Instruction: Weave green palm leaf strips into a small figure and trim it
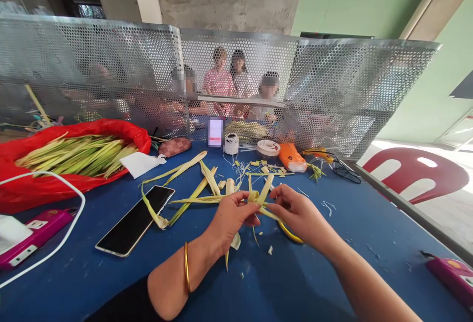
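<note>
Between thumb and fingers, my left hand [236,209] pinches a pale green leaf strip [264,191] that is folded into a small loop. One end of the strip sticks up and another slants down to the right. My right hand [291,207] is closed at the strip's right side, its thumb and curled fingers against it. Under my right hand a yellow curved handle [290,233] shows in part. Long dry leaf strips [199,191] lie left of my hands, some over a dark-screened phone [135,221].
A red bag [111,127] full of leaves stands at the left, near a purple power strip [37,235] and white cable. At the back are a lit phone [216,132], a white thread spool [231,144], a round container [268,148] and an orange packet [291,157]. People sit behind a perforated metal screen [236,41].
</note>
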Tool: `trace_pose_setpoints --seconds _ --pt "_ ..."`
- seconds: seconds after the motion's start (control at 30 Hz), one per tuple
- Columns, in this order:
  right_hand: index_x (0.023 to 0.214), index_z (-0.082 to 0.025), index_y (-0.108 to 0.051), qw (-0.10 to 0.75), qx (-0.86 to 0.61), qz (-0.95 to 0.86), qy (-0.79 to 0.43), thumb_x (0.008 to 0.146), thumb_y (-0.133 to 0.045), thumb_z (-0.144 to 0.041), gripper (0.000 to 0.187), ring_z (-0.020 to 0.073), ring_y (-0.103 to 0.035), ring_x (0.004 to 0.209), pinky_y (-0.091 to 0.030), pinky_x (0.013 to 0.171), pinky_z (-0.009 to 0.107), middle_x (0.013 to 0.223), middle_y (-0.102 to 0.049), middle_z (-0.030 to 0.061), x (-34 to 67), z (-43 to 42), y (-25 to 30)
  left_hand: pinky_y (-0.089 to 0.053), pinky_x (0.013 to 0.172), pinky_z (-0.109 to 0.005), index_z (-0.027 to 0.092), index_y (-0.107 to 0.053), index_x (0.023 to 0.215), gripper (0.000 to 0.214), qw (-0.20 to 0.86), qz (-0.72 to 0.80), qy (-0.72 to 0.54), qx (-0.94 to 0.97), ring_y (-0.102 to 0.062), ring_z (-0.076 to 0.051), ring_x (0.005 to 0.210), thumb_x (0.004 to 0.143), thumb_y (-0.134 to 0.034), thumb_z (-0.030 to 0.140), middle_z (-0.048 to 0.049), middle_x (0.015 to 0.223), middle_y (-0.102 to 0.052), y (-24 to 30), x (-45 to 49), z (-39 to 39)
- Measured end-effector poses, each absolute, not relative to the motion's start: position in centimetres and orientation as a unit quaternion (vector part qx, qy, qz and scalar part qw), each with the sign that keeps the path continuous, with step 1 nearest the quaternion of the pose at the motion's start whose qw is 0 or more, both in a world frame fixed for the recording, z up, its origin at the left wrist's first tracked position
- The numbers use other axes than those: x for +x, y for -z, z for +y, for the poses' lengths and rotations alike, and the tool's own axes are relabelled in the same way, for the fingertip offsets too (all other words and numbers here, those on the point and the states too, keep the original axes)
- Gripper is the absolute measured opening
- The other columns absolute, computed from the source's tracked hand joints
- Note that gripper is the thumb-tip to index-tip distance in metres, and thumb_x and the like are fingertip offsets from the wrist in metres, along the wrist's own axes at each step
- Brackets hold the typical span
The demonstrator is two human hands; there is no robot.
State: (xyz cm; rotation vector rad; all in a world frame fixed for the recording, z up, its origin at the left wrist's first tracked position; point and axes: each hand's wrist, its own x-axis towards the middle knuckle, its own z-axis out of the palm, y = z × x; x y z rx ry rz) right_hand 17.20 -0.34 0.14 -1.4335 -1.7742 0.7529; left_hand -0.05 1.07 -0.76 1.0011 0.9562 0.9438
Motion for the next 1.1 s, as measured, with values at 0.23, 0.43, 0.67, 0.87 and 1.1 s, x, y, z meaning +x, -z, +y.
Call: trace_pose_setpoints --seconds 0.23,0.43,0.67,0.87,1.1 --pt "0.092 -0.02 -0.067 0.38 -0.457 -0.624 -0.507 0.074 -0.07 -0.036 0.024 0.0131 -0.057 0.058 -0.046 0.059 0.026 0.068 -0.067 -0.0008 18.7 -1.1 -2.8 -0.048 0.052 -0.02 0.012 -0.066 0.091 0.022 0.66 0.44 -0.395 0.464 -0.055 -0.007 0.046 0.073 -0.071 0.022 -0.0019 0.065 -0.068 0.2 -0.7 1.7" --pt "0.096 -0.02 -0.076 0.431 -0.412 -0.525 -0.607 0.071 -0.071 -0.039 0.032 0.0243 -0.069 0.087 -0.051 0.084 0.039 0.087 -0.074 0.0086 18.0 -1.3 -2.4 -0.046 0.051 -0.021 0.015 -0.06 0.083 0.028 0.658 0.443 -0.39 0.469 -0.055 -0.008 0.046 0.066 -0.079 0.026 -0.0016 0.065 -0.069 0.3 -0.5 1.5" --pt "0.082 -0.021 -0.072 0.539 -0.461 -0.586 -0.392 0.078 -0.068 -0.044 0.024 0.016 -0.057 0.07 -0.048 0.069 0.029 0.082 -0.066 0.0036 16.6 -0.8 -0.4 -0.043 0.048 -0.021 0.016 -0.06 0.075 0.02 0.644 0.439 -0.39 0.49 -0.054 -0.008 0.042 0.066 -0.076 0.023 0.0012 0.057 -0.064 0.7 -0.1 1.2" --pt "0.078 -0.02 -0.065 0.508 -0.501 -0.599 -0.363 0.081 -0.063 -0.046 0.027 0.0108 -0.044 0.049 -0.036 0.047 0.024 0.062 -0.057 -0.0016 16.0 -1.3 -0.7 -0.047 0.049 -0.022 0.016 -0.061 0.074 0.02 0.632 0.445 -0.402 0.49 -0.053 -0.008 0.043 0.064 -0.077 0.021 0.0013 0.058 -0.064 0.7 -0.1 1.3" --pt "0.066 -0.022 -0.067 0.386 -0.575 -0.685 -0.225 0.082 -0.058 -0.034 0.022 0.0161 -0.054 0.064 -0.04 0.059 0.028 0.072 -0.062 0.0012 16.8 -1.0 0.0 -0.051 0.051 -0.025 0.015 -0.063 0.077 0.016 0.594 0.457 -0.426 0.507 -0.058 -0.012 0.052 0.066 -0.074 0.019 -0.0015 0.064 -0.067 1.1 -0.1 1.4"
